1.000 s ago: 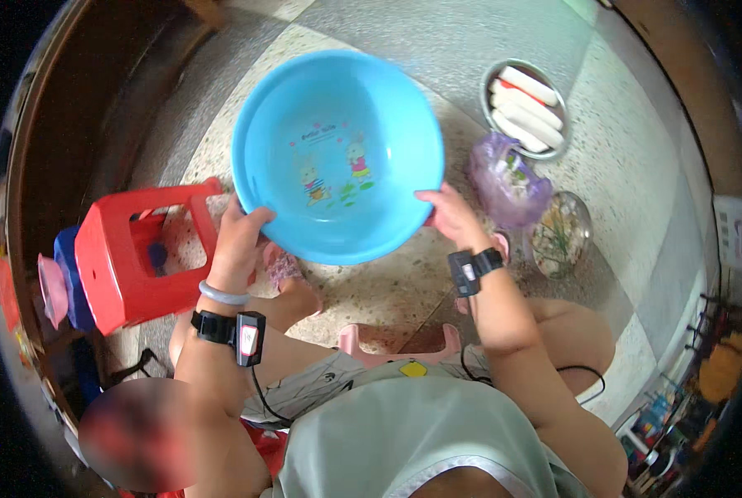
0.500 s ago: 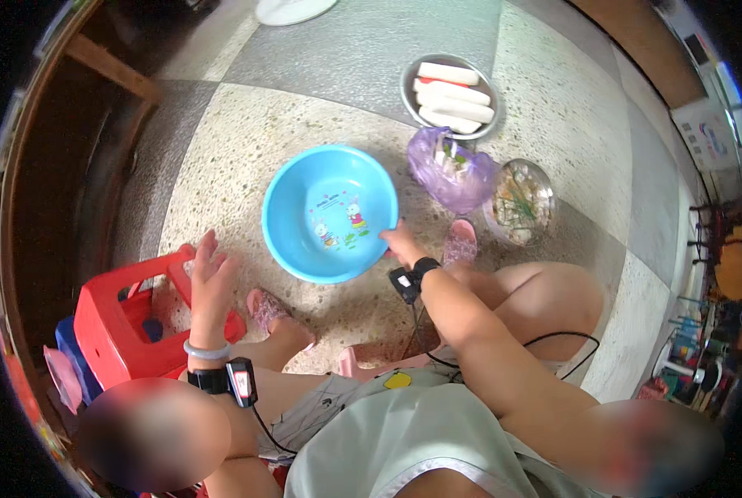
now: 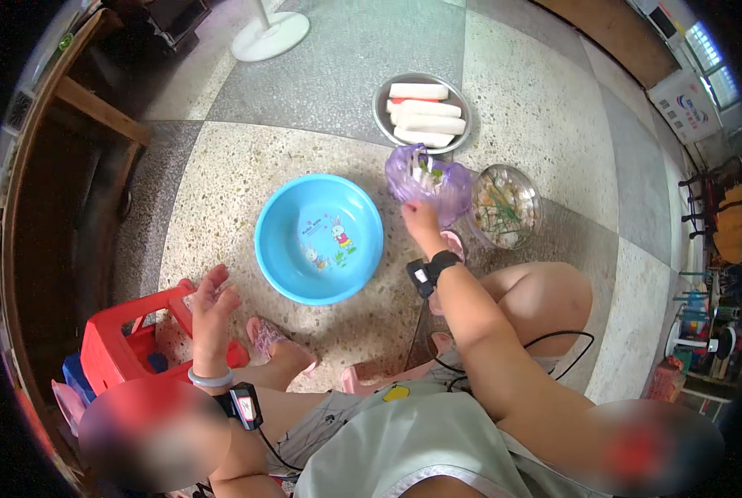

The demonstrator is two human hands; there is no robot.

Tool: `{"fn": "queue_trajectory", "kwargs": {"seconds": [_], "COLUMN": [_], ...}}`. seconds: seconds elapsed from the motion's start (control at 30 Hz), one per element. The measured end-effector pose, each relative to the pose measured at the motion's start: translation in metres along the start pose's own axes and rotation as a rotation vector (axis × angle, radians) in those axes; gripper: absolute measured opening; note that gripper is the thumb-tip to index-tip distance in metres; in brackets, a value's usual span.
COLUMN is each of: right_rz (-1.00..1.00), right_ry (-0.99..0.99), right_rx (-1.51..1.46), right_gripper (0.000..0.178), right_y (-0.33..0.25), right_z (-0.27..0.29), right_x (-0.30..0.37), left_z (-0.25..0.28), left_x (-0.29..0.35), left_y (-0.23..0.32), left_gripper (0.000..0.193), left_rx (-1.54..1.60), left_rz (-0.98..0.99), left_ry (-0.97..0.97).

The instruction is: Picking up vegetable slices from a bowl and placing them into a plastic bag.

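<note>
A light-blue plastic basin (image 3: pixel 292 278) with cartoon rabbits printed inside sits on the floor in front of me, holding nothing. Beyond the basin's right rim, my right hand (image 3: pixel 423 226) has its fingers closed at the near edge of a purple plastic bag (image 3: pixel 450 192), which holds whitish and green scraps. My left hand (image 3: pixel 213 315) is raised with fingers apart, beside a red plastic stool (image 3: pixel 109 332), and holds nothing. A metal bowl (image 3: pixel 382 118) with several peeled white radishes (image 3: pixel 429 124) stands behind the bag.
To the right of the bag sits a round see-through bowl (image 3: pixel 533 224) with green stalks and pale pieces. A white round stand base (image 3: pixel 271 37) is at the far left. Wooden furniture (image 3: pixel 72 183) runs along the left side. Black cables (image 3: pixel 553 336) trail from my wrist bands.
My right hand has left the basin's right rim and moved across to the purple bag. My left hand stays raised near the stool. The view has shifted slightly.
</note>
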State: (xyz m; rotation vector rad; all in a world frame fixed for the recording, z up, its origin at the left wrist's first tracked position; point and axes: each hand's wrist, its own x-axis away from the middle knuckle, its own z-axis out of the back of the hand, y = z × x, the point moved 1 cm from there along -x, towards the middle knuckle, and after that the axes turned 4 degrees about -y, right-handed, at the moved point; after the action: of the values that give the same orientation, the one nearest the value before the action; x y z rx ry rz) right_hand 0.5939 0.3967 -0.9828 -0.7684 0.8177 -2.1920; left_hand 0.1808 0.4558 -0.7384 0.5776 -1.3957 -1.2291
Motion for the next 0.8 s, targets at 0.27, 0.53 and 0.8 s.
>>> {"fn": "queue_trajectory", "kwargs": {"seconds": [0.27,0.53,0.8], "right_rz": [0.118,-0.105,-0.003], "right_ry": [0.287,0.558,0.513], "right_rx": [-0.118,0.263,-0.018], "right_gripper": [0.024,0.080,0.059], "right_y": [-0.042,-0.062,0.005], "right_z": [0.058,0.125,0.114], "right_x": [-0.007,0.005,-0.062], "left_z": [-0.022,-0.028,-0.029], "left_x": [0.007,0.005,0.002], "left_y": [0.017,0.014,0.009], "left_gripper": [0.051,0.048,0.046], "left_rx": [-0.025,-0.080,-0.037], "left_rz": [-0.024,-0.072,-0.020], "left_ry": [-0.048,-0.086,-0.067]}}
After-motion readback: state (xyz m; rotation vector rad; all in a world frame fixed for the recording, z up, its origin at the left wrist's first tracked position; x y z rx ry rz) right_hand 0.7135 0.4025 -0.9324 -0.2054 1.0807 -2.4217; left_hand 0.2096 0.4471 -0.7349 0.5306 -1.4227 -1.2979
